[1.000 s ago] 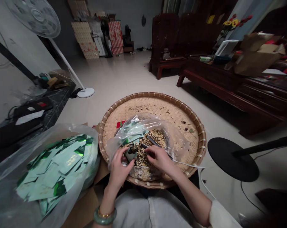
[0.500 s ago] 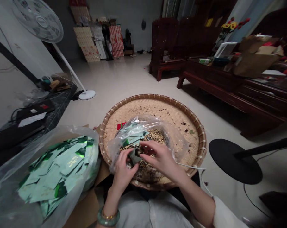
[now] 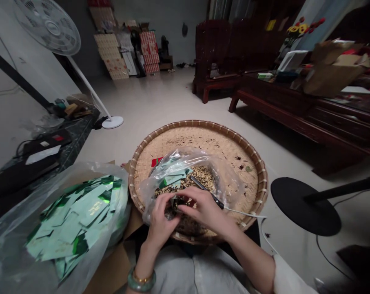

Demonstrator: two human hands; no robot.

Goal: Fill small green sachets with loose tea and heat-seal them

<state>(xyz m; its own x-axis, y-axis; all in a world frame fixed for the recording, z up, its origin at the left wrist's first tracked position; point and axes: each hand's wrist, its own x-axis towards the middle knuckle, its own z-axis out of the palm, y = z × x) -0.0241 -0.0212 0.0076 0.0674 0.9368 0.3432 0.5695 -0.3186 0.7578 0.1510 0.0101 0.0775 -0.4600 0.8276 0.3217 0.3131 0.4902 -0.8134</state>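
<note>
My left hand curls around a small green packet, mostly covered by the fingers. My right hand is closed at the packet's upper edge, thumb and fingertips against it. Both hands are over a clear plastic bag holding a dark and pale dried mix, which looks like loose leaves and grains. Several pale-green packets lie on the mix. A slim dark pen-shaped tool with a white cable rests behind my right hand. Everything sits in a round woven bamboo tray.
At the left, a large plastic bag holds many pale-green packets. A red packet lies on the tray. A black round stand base is at the right; a white fan and a dark wooden table stand farther off.
My right hand has moved slightly down and closer to my left, covering more of the packet. More of the dark pen-shaped tool now shows behind it.
</note>
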